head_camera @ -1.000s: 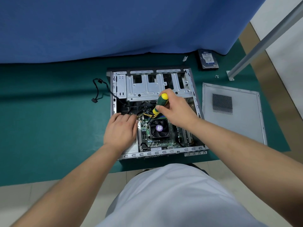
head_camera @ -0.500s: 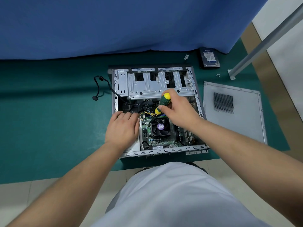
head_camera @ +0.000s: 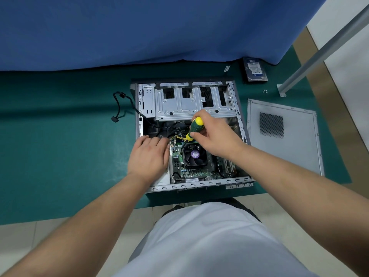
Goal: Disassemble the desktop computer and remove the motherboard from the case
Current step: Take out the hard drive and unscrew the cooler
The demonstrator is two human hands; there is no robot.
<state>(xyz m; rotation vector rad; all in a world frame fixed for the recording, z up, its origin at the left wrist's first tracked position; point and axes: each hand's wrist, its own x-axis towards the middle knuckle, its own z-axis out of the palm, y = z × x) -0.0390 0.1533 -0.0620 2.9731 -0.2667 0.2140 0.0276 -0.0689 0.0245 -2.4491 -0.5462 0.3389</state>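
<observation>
Green mat (head_camera: 60, 156), blue cloth (head_camera: 139, 27) behind, right hand (head_camera: 217, 134) grips screwdriver (head_camera: 194, 129), left hand (head_camera: 148, 156) flat on case (head_camera: 199, 184)

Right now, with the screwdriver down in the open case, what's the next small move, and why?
Probably keep turning the screwdriver where it stands. The right hand grips its handle, the tip is down by the cooler fan on the motherboard, and the left hand rests flat inside the case. The screw itself is hidden.
</observation>
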